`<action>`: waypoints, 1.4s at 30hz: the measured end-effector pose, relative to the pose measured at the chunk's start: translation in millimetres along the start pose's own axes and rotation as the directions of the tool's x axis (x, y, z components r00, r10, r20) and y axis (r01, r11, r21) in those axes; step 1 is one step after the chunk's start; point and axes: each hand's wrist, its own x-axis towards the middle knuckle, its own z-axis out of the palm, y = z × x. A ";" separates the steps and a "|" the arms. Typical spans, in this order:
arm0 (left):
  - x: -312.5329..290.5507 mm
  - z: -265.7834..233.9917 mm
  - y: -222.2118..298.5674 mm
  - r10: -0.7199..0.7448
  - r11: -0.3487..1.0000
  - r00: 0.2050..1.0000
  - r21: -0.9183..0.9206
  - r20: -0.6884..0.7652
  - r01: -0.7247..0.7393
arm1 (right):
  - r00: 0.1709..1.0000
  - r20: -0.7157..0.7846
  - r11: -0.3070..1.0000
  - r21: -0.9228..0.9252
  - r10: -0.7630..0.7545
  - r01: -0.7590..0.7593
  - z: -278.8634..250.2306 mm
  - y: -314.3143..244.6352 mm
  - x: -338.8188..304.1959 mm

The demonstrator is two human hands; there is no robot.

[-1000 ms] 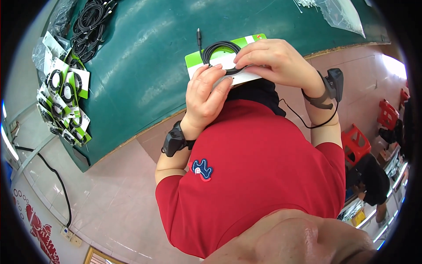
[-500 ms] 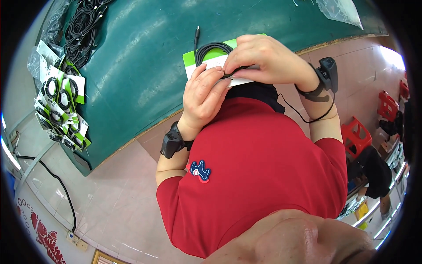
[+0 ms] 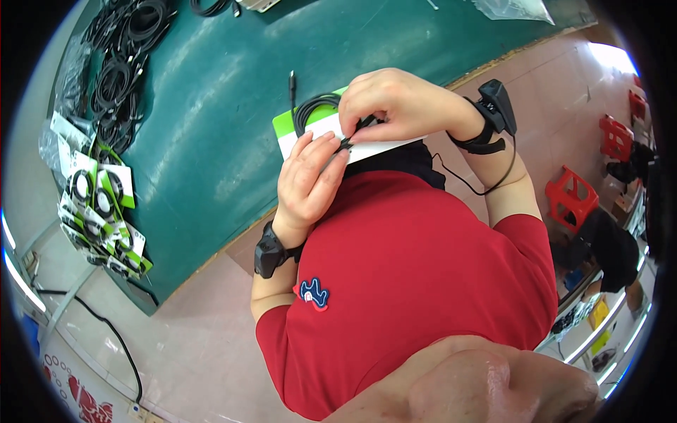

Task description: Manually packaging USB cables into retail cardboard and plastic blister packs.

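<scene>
A coiled black cable (image 3: 310,110) lies on a green and white card (image 3: 284,129) at the table's near edge. Its straight plug end (image 3: 292,86) sticks up past the card's far edge. My left hand (image 3: 308,176) rests its fingers on the card's near side, its fingertips closed on the cable's near part. From the right, my right hand (image 3: 395,106) pinches a dark strand of the cable beside the left fingertips. Both hands cover much of the coil, and the exact grip of the right fingertips is partly hidden.
Several carded cables (image 3: 102,204) are heaped at the table's left edge. Behind them lies a pile of loose black cables (image 3: 120,84). A clear plastic bag (image 3: 518,8) sits far right on the green table (image 3: 211,169). Red stools (image 3: 572,199) stand on the floor to the right.
The view has shifted, bringing more of the table's far side into sight. My right hand has turned and its fingers have drawn closer together at the coil. The left hand stays at the card.
</scene>
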 end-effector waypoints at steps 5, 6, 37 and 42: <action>6.0 -2.7 -1.4 0.036 0.999 0.999 0.003 0.032 -0.036 | 1.000 0.016 0.998 -0.054 0.015 -0.014 -7.1 -2.1 -4.0; 7.0 -3.4 -1.7 0.036 0.999 0.998 0.003 0.041 -0.037 | 0.998 -0.037 0.999 -0.006 0.047 -0.047 -9.4 -2.9 -4.3; 40.9 -37.9 9.0 -0.266 0.964 0.936 -0.037 -0.229 0.265 | 0.583 -0.734 0.935 0.226 0.348 -0.274 -77.0 33.7 -63.8; 37.5 -56.1 3.9 -0.519 0.848 0.802 -0.298 -0.295 0.438 | 0.714 -0.597 0.870 0.492 0.365 -0.032 -77.7 17.9 -54.3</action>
